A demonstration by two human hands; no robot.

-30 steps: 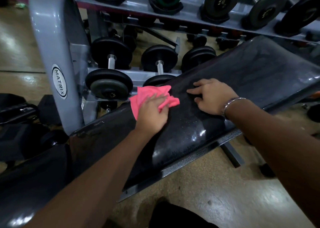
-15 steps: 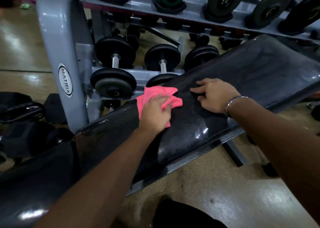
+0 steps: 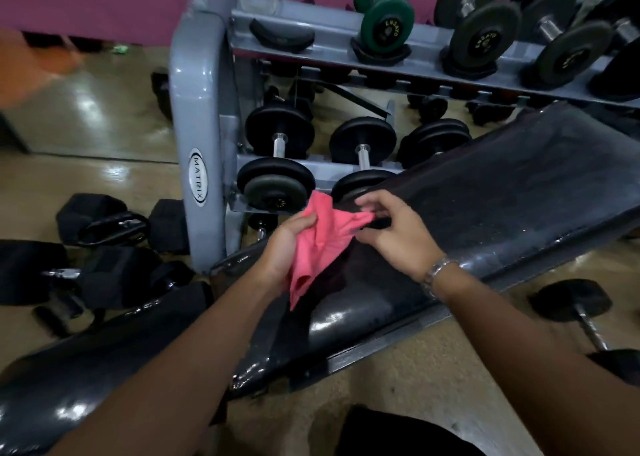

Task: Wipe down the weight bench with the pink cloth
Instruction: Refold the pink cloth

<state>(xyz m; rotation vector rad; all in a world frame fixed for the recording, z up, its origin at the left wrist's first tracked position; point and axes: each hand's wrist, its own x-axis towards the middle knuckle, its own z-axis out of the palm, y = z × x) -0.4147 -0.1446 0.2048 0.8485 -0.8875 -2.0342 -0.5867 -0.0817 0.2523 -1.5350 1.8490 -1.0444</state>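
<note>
the pink cloth (image 3: 322, 244) is held up over the bench (image 3: 502, 206), gripped on 1 side by the left hand (image 3: 284, 247) and pinched at a corner by the right hand (image 3: 398, 237), apparently being refolded between wipes; next it should be pressed flat onto the open stretch to the right, the rack (image 3: 204, 116) crowding the far edge.

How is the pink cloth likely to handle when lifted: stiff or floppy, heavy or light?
Probably floppy: the pink cloth sags in folds between the left hand and right hand, one corner hanging free. Likely light, since a fingertip pinch seems to hold it.
</note>
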